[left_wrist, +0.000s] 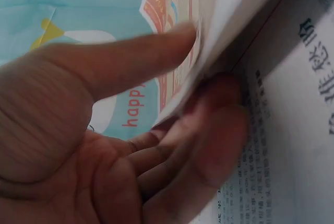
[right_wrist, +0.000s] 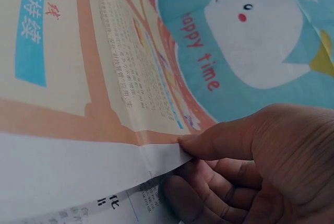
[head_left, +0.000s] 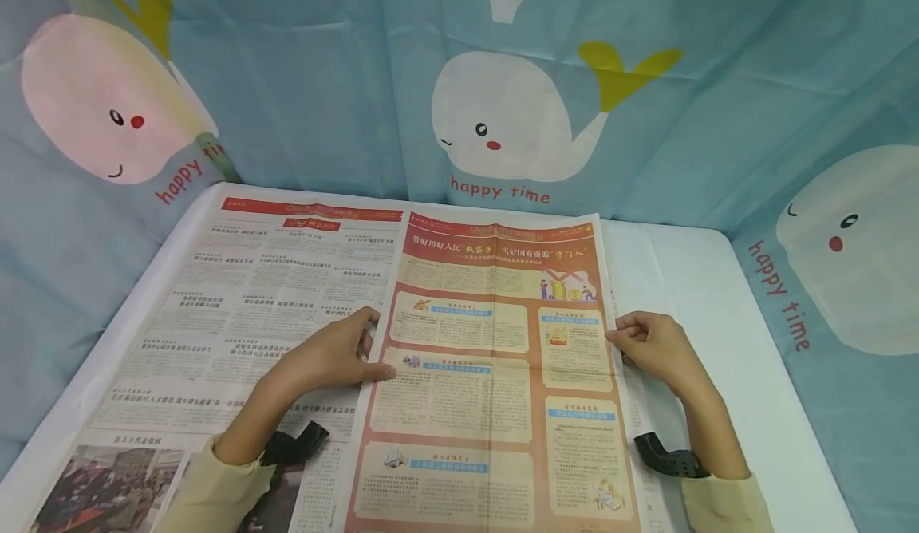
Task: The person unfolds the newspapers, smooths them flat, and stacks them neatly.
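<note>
An orange-red printed newspaper page (head_left: 459, 389) lies over a larger grey-and-white newspaper sheet (head_left: 266, 278), with a fold line down its middle. At its left edge my left hand (head_left: 333, 349) pinches the paper, thumb on top and fingers underneath; the left wrist view shows that edge lifted off the sheet below. My right hand (head_left: 656, 345) holds the opposite edge. In the right wrist view, the right thumb (right_wrist: 224, 138) presses on the page's pale margin while curled fingers sit under it. Printed text shows beneath the raised edge there.
A white table (head_left: 725, 341) carries the papers. Blue curtains (head_left: 323, 102) printed with white whales hang behind the table and on both sides. A black wrist mount (head_left: 297, 443) sits at the left wrist, another black mount (head_left: 668, 457) at the right.
</note>
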Demonstrator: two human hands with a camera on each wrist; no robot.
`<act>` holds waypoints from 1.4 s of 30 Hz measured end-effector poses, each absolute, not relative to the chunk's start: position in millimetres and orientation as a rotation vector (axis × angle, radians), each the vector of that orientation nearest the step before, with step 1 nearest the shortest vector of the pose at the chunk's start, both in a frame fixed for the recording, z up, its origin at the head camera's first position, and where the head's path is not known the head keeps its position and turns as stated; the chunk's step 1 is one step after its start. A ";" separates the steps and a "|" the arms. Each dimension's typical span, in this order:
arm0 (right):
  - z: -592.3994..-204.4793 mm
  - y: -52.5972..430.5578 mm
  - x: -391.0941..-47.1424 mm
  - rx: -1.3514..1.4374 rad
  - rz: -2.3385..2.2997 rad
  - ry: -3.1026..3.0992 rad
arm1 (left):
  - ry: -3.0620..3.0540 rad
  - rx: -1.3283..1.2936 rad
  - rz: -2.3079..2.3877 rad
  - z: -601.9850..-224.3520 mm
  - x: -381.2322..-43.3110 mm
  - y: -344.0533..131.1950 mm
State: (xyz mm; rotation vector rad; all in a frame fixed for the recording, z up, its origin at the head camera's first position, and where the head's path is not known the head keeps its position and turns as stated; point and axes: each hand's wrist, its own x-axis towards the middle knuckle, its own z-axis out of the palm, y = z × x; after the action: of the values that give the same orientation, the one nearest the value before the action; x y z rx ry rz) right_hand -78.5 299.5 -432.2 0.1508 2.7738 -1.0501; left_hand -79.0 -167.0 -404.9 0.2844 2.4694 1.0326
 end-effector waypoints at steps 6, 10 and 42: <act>-431.1 298.3 -77.1 0.159 -1.014 2.810 | 2.504 0.332 0.966 -405.5 -75.5 -164.5; -430.2 297.1 -77.7 0.156 -1.004 2.866 | 2.554 0.333 0.947 -406.1 -75.6 -161.1; -425.6 122.7 -62.3 -0.507 -1.411 2.421 | 2.562 0.257 1.082 -404.9 -88.1 -167.7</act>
State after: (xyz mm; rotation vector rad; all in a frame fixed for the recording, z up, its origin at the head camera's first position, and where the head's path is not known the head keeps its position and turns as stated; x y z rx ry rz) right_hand -62.3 122.7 -425.6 -0.5067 2.4211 -1.4114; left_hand -88.1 -167.7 -404.9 0.2565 2.5625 1.0821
